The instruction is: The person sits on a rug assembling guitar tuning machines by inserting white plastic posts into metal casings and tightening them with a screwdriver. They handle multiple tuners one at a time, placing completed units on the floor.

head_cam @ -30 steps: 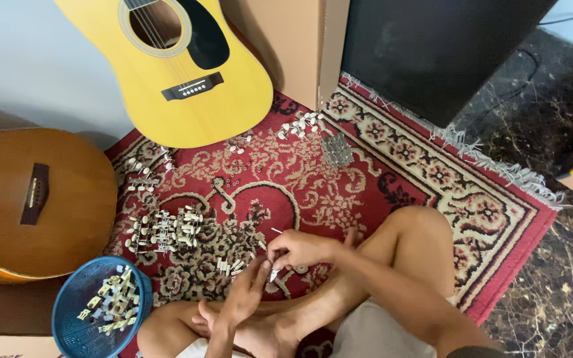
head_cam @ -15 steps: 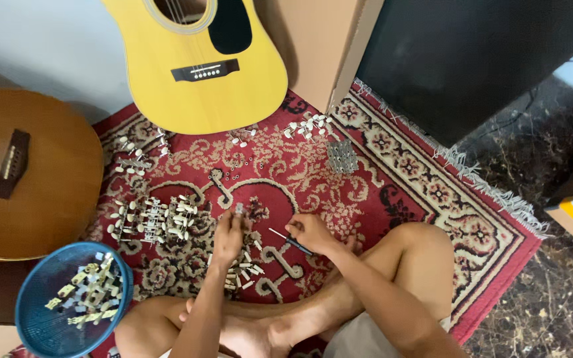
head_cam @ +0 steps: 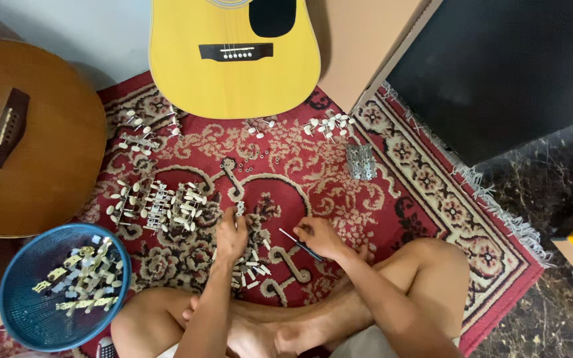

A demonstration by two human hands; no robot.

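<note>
I sit cross-legged on a red patterned rug (head_cam: 432, 199). My left hand (head_cam: 231, 237) is closed on a small metal tuning-machine part (head_cam: 239, 209) that sticks up from its fingers, above a loose pile of such parts (head_cam: 252, 268) on the rug. My right hand (head_cam: 319, 237) grips a small dark-handled screwdriver (head_cam: 300, 244), its shaft pointing left toward the left hand. The two hands are a short way apart.
Rows of tuning machines (head_cam: 157, 204) lie left of my hands, with more near the yellow guitar (head_cam: 233, 56). A brown guitar (head_cam: 28, 139) lies at left. A blue basket (head_cam: 18, 318) of parts sits at lower left. A metal strip piece (head_cam: 361, 162) lies on the rug. A dark cabinet (head_cam: 512, 73) stands at right.
The view has shifted left and downward over the rug. My left hand went from my lap forward to the parts pile and closed on a part. My right hand kept the screwdriver.
</note>
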